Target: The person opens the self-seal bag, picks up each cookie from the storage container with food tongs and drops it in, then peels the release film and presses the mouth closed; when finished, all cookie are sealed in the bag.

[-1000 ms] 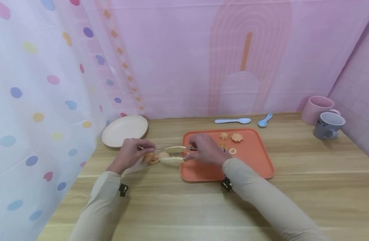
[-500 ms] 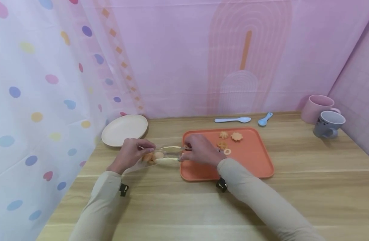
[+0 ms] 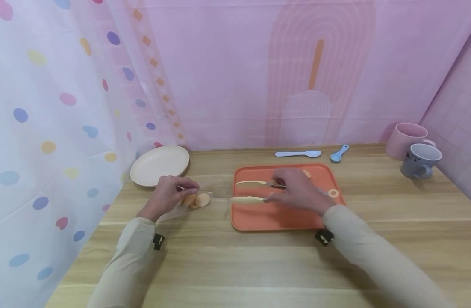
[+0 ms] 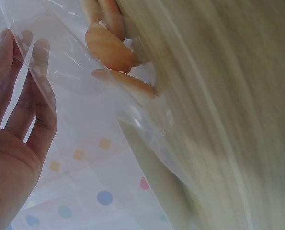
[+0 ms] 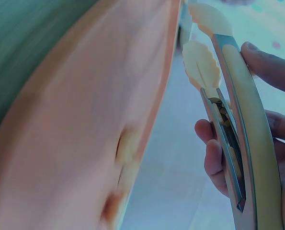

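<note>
My left hand [image 3: 168, 196] pinches the edge of a clear plastic bag [image 4: 70, 72] between thumb and fingers, to the left of the orange tray [image 3: 258, 220]. Several cookies [image 3: 202, 199] lie inside the bag near its mouth. The left wrist view shows more cookies [image 4: 111, 48] through the plastic. My right hand [image 3: 298, 190] holds metal tongs [image 5: 255, 124] with cream scalloped tips, above the tray. Their arms stand apart with nothing between the tips. A ring cookie [image 3: 333, 193] lies on the tray right of this hand, and another cookie [image 3: 306, 173] is partly hidden behind it.
A cream plate [image 3: 160, 164] sits at the back left. Behind the tray lie a lilac spoon [image 3: 297, 154] and a small blue scoop [image 3: 338, 154]. A pink mug [image 3: 404, 139] and a grey mug [image 3: 420, 161] stand at the right, near the wall.
After a small leftward move, my right hand has drawn the tongs right, from the bag's mouth to above the tray. A round cookie between their tips is now in the bag. The left hand stays put.
</note>
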Available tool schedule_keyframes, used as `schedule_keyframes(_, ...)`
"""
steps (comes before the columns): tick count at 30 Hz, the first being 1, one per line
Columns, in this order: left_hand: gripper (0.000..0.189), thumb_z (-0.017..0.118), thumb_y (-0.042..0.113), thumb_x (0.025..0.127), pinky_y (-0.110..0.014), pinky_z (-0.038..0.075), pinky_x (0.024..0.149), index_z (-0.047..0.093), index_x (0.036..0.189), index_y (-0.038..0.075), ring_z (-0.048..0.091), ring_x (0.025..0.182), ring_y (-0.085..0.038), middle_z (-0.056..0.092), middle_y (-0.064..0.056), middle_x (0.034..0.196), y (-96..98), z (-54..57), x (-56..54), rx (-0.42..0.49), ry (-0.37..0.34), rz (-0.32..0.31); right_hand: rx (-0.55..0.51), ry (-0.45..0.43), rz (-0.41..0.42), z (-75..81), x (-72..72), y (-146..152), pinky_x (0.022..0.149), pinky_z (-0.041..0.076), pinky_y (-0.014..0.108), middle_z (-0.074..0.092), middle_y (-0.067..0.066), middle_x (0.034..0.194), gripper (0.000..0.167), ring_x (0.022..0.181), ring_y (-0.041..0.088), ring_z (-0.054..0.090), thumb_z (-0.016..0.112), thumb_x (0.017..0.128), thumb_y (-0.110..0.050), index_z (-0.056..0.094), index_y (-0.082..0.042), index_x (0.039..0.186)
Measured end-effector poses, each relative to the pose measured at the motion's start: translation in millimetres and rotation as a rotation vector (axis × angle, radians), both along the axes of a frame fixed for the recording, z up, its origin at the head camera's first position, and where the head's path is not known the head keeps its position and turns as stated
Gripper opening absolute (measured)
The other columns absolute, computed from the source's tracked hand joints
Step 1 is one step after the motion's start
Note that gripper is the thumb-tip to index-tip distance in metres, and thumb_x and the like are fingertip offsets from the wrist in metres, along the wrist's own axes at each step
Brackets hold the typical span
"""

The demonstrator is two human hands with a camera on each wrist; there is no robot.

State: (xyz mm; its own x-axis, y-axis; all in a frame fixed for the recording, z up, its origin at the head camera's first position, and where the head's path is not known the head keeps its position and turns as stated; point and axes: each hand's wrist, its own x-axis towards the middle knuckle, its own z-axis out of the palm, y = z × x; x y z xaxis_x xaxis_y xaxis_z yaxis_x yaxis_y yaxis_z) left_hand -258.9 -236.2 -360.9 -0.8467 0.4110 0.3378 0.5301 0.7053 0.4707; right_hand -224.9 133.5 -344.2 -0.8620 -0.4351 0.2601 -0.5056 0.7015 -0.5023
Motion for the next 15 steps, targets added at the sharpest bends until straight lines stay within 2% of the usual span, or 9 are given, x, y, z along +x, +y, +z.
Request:
schedule_keyframes(3,0.008,0.078,0.006,0.086,-0.024,0.061,0.072,0.080,0.094,0.006,0.075,0.083,-0.022,0.080,-0.009,0.092,-0.6,-0.4,-0.4,-0.004,-0.009,0.000,0.026,0.067,-0.049,0.2,2.8,28,0.059,0.032,0.025,0.046,-0.001,0.066,0.045,0.065,0.012,0.039,0.090,0.073,-0.038,0.052,-0.012,0.072)
schedule_keyframes(7,0.008,0.078,0.007,0.086,-0.022,0.060,0.071,0.080,0.093,0.006,0.075,0.082,-0.021,0.080,-0.009,0.092,-2.4,-1.8,1.0,-0.008,0.002,0.004,0.056,0.107,-0.116,-1.6,4.7,62,0.060,0.031,0.026,0.042,-0.001,0.067,0.047,0.066,0.013,0.037,0.090,0.072,-0.037,0.050,-0.014,0.071)
schedule_keyframes(15,0.008,0.078,0.007,0.085,-0.019,0.059,0.070,0.080,0.093,0.007,0.074,0.082,-0.018,0.080,-0.009,0.092,-2.2,-3.4,1.3,0.003,0.017,0.005,0.119,0.096,-0.205,-5.6,8.9,107,0.060,0.032,0.027,0.050,0.004,0.067,0.040,0.065,0.015,0.040,0.090,0.073,-0.036,0.060,-0.008,0.075)
